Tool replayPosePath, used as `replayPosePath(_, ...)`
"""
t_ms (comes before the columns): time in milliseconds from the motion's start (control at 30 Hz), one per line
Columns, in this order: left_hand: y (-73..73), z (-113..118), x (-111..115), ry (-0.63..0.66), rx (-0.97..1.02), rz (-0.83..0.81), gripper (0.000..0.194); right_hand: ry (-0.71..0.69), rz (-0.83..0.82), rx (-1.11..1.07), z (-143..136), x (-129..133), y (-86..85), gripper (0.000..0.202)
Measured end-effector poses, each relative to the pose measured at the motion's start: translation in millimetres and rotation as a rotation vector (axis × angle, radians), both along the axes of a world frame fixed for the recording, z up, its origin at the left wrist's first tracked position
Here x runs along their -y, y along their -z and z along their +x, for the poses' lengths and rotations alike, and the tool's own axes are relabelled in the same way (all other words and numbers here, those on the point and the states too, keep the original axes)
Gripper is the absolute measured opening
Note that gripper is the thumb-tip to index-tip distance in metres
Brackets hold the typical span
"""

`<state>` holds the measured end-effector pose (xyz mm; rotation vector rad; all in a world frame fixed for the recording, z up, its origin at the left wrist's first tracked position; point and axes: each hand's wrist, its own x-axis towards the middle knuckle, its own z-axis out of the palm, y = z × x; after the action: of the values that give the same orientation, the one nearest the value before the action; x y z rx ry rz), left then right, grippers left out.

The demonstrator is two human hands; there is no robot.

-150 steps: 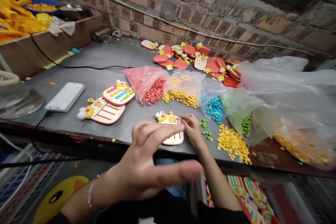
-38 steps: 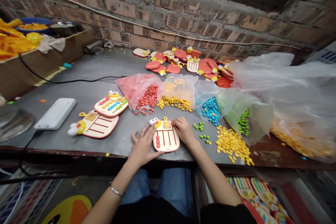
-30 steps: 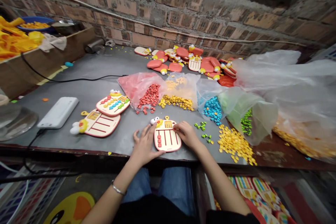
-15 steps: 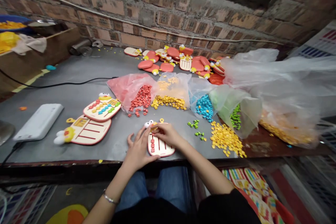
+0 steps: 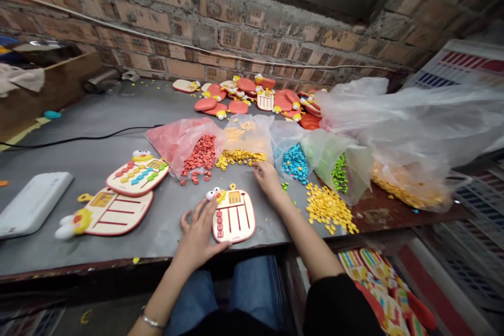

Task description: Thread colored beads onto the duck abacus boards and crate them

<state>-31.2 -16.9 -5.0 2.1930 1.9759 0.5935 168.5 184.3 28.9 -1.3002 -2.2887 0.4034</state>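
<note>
A cream, red-rimmed duck-headed toy board (image 5: 239, 220) lies on the table in front of me, with a row of red beads in its left slot. The other slots in it look bare. My left hand (image 5: 199, 231) steadies it from the left, fingers at the duck head and thumb along the bottom edge. Beyond the board, my right hand (image 5: 269, 179) is at the front of the yellow bead pile (image 5: 242, 157), its fingertips bent together by the beads. Whether a bead is between them is too small to tell.
Bags of red beads (image 5: 200, 153), blue beads (image 5: 295, 163) and green beads (image 5: 339, 173) stand in a row. Loose yellow pieces (image 5: 328, 207) lie at right. Two more boards (image 5: 118, 215) and a white power bank (image 5: 35, 202) are left. More boards (image 5: 244, 86) are heaped behind.
My right hand has left the board and moved up to the yellow beads. My left hand stays on the board. The view has shifted slightly.
</note>
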Motion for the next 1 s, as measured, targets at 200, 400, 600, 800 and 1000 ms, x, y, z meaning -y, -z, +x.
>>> replayPosePath(200,-2.6,2,1,-0.021,-0.025,0.012,0.096,-0.004,0.045,0.376,3,-38,8.0,0.019)
replayPosePath(400,0.9,-2,0,0.016,-0.021,-0.016,0.102,-0.16,-0.055,-0.161,16,-1,15.5,0.01)
replayPosePath(600,-6.0,1,1,0.016,-0.005,0.0,0.102,-0.39,0.046,-0.184,8,46,18.4,0.011)
replayPosePath(800,-10.7,4,1,-0.003,-0.011,-0.011,0.103,-0.451,0.11,-0.118,5,49,23.4,0.014)
replayPosePath(1000,-13.3,6,1,-0.048,-0.031,-0.032,0.102,-0.437,0.037,-0.223,16,59,23.0,0.013)
